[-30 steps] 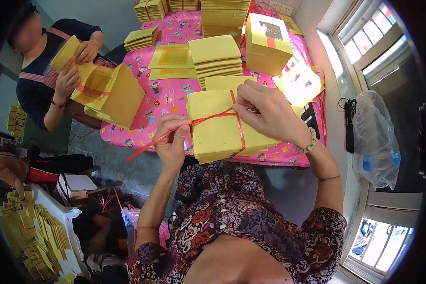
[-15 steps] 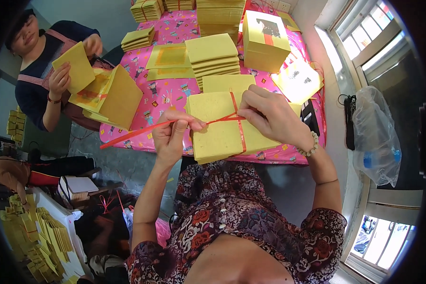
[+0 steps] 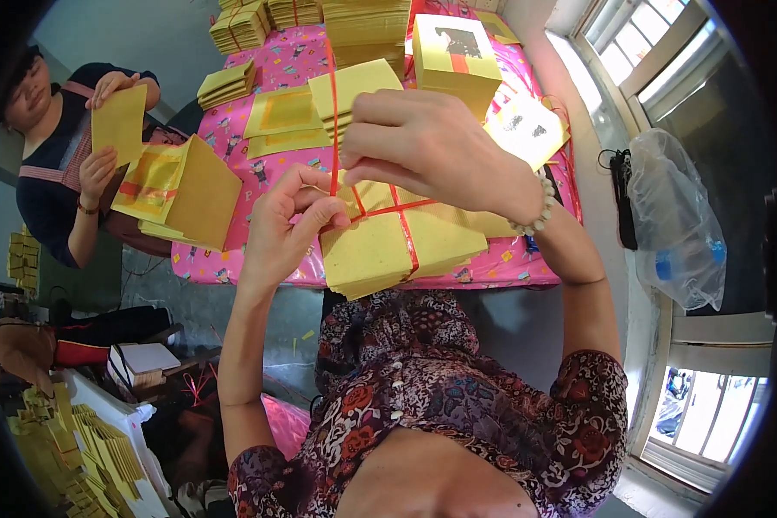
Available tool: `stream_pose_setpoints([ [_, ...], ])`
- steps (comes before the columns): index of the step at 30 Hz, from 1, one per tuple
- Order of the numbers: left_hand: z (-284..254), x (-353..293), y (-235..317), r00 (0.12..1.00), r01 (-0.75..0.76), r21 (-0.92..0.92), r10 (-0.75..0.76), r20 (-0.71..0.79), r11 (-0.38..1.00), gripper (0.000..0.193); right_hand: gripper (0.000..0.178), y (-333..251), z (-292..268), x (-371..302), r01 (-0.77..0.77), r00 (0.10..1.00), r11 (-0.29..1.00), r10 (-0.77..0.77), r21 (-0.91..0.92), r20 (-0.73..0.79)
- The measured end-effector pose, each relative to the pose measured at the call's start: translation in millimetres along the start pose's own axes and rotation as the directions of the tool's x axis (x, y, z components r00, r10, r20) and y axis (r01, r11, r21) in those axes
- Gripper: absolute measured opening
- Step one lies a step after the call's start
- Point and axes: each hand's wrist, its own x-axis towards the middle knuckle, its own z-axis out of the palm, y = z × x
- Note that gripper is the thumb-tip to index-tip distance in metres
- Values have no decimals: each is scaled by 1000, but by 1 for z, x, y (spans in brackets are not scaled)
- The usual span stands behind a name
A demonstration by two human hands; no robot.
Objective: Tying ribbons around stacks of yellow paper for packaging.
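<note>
A stack of yellow paper (image 3: 367,255) lies at the table's near edge in front of me. Thin red plastic ribbon (image 3: 408,242) crosses its top in two directions. At the stack's left edge, my left hand (image 3: 289,220) pinches the ribbon between thumb and fingers. My right hand (image 3: 432,147) is above the stack, fingers curled closed on the ribbon, and hides part of the stack's far side. A loose ribbon length rises upright from beside my left fingers, past the paper piles behind. A beaded bracelet (image 3: 540,207) circles my right wrist.
Folded yellow paper piles (image 3: 358,82) and a yellow block (image 3: 457,78) stand farther back on the pink patterned cloth (image 3: 281,52). At left, a person holds a yellow sheet (image 3: 119,125) beside another yellow block (image 3: 207,194). A clear plastic bag (image 3: 678,224) hangs at right.
My right hand has moved left and up over the stack. The loose ribbon end, trailing left before, now stands upright. The person at left has raised the yellow sheet.
</note>
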Motion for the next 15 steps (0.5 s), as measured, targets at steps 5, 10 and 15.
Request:
stream_pose_setpoints([
  [5, 2, 4, 6, 998, -69, 238, 69, 12, 969, 11, 20, 4, 14, 15, 31, 999, 998, -32, 63, 10],
  [10, 13, 6, 1, 996, -51, 206, 65, -63, 977, 12, 23, 7, 14, 6, -5, 1000, 996, 4, 94, 10],
  [15, 13, 0, -11, 991, -65, 138, 80, -109, 988, 13, 31, 5, -12, -44, -346, 888, 868, 426, 357, -173],
])
